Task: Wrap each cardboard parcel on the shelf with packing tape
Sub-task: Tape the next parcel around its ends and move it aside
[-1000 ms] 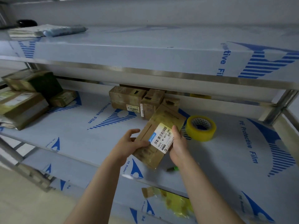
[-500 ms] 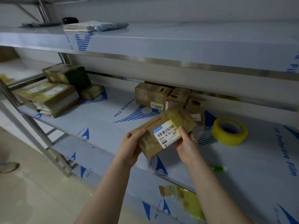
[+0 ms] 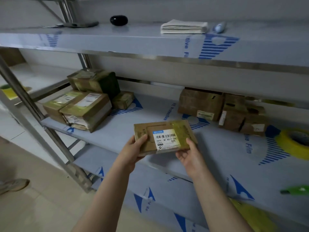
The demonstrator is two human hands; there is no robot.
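- cardboard parcel (image 3: 158, 129), the flat one, is up in the air just over the front edge of the middle shelf (image 3: 127, 129), roughly level, with its white barcode label (image 3: 167, 139) facing up
- a band of yellowish tape (image 3: 182, 127) runs across its right end and over the right side of the label
- left hand (image 3: 132, 153) grips the parcel's left end: thumb (image 3: 142, 138) is flat on the top face, and the other fingers are tucked underneath where you can't see them
- right hand (image 3: 192, 156) has the near right corner: thumb up against the near edge, fingers (image 3: 181, 154) curled under the bottom face
- so the parcel sits pinched between both hands, thumbs above and fingers below
- yellow tape roll (image 3: 291, 146) lies flat on the same shelf near its right end, well apart from both hands
- a cluster of plain brown boxes (image 3: 200, 104) sits along the shelf's back edge, behind the held parcel and to its right
- a pile of taped parcels (image 3: 83, 109) is stacked at the shelf's left end
- a green thing (image 3: 297, 190) sits by the front edge on the far right, too blurry to tell what it is
- the top shelf (image 3: 117, 41) has a folded white paper stack (image 3: 184, 27) and a black rounded object (image 3: 119, 20)
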